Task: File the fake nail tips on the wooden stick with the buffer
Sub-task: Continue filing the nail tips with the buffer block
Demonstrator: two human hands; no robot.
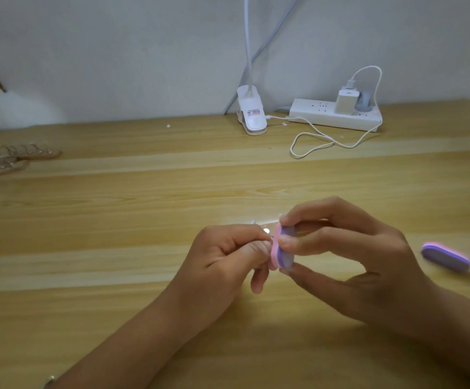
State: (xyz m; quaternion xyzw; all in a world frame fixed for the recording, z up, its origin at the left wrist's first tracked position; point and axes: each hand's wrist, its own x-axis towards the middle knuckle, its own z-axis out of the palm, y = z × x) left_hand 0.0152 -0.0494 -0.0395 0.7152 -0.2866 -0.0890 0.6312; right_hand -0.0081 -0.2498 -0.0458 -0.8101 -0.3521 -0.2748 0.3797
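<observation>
L hand (222, 256) curled tight on a thin shiny piece (266, 231); fist hides most of it, can't tell if it's a stick. R hand (354, 259) pinches buffer (282, 249) upright btw thumb & fingertips, pink face touching L fingertips. Spare buffer (446, 256) lies near R hand on wooden table (116, 206). Room to move ahead & left. Far L edge: sticks w/ clear nail tips (12, 157), blurred, cut off. By the wall: clip lamp (252, 115), power strip (334, 116).

Both forearms (132, 341) are being seen bare along their whole visible length, as are the left hand (222, 256) and the right hand (354, 262). A thin silvery band (49, 381) is being worn on the left forearm, partly cut off by the lower frame edge.
</observation>
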